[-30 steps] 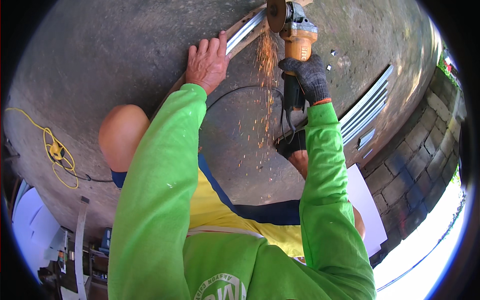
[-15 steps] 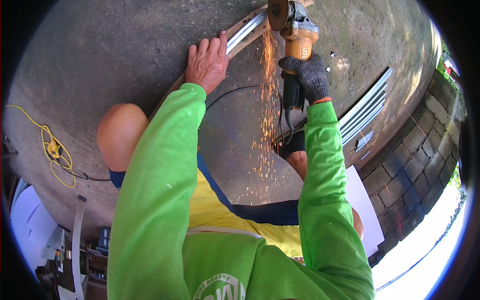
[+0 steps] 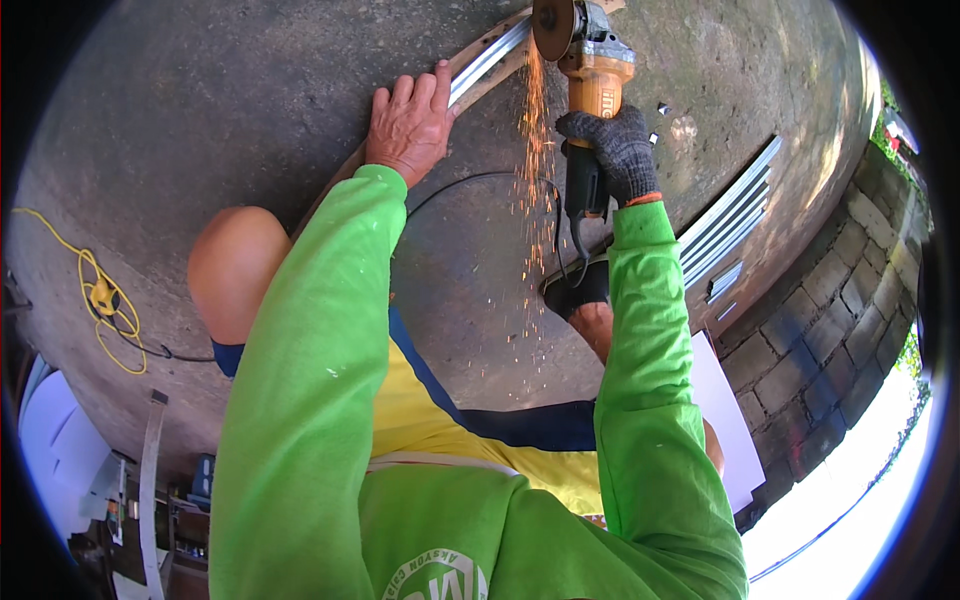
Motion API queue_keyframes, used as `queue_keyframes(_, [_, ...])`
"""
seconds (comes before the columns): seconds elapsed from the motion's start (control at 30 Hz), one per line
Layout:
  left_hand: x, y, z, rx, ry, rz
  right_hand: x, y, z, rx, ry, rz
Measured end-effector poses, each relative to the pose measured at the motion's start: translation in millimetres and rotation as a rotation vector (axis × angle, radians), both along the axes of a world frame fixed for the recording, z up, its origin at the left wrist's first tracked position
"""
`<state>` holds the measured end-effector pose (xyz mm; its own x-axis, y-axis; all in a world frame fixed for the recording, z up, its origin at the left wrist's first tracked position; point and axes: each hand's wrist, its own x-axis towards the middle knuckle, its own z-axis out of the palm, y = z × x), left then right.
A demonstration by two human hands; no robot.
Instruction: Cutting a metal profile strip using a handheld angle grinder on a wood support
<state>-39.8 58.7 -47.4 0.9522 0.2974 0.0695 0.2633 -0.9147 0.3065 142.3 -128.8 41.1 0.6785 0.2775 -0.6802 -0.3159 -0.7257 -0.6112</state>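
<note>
— Where is this?

— Outdoors, on a rough grey concrete floor [image 3: 200, 120] in sun and shade, with a low grey stone-block wall [image 3: 830, 330] along the right.

— What are the hands doing?

— The right hand [image 3: 612, 150], in a dark knitted glove, has its grip clenched round the body of an orange and grey angle grinder [image 3: 590, 75]. The grinder's disc [image 3: 553, 25] meets a long, pale, ribbed metal strip [image 3: 490, 65] lying on the floor near the top edge, and orange sparks [image 3: 533, 190] stream down from that spot. The bare left hand [image 3: 408, 125] lies flat on the same strip, just left of the disc, fingers spread and pressing, so its grip is released rather than wrapped round anything.

— And further out?

— The grinder's black cable [image 3: 480, 185] loops across the floor between the bright green sleeves. A foot in a black sandal [image 3: 578, 295] stands below the sparks. More pale ribbed metal strips [image 3: 735, 220] lie side by side near the wall, well apart from the cut. A yellow cord [image 3: 100, 300] is coiled at the far left.

— Any containers?

— None I can make out with contents. At the lower left there is dim clutter, too dark to identify.

— What's cut off?

— The strip's upper end and the top of the disc leave the frame, and the strip's lower part is hidden under the left sleeve.
</note>
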Motion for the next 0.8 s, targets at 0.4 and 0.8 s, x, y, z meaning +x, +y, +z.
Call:
queue_keyframes(0.4, [0, 0, 1, 0.012, 0.021, -0.005, 2, 9, 3, 0.051, 0.005, -0.056])
queue_keyframes(0.8, [0, -1, -1, 0.008, 0.010, -0.006, 5, 14, 8, -0.041, -0.039, 0.008])
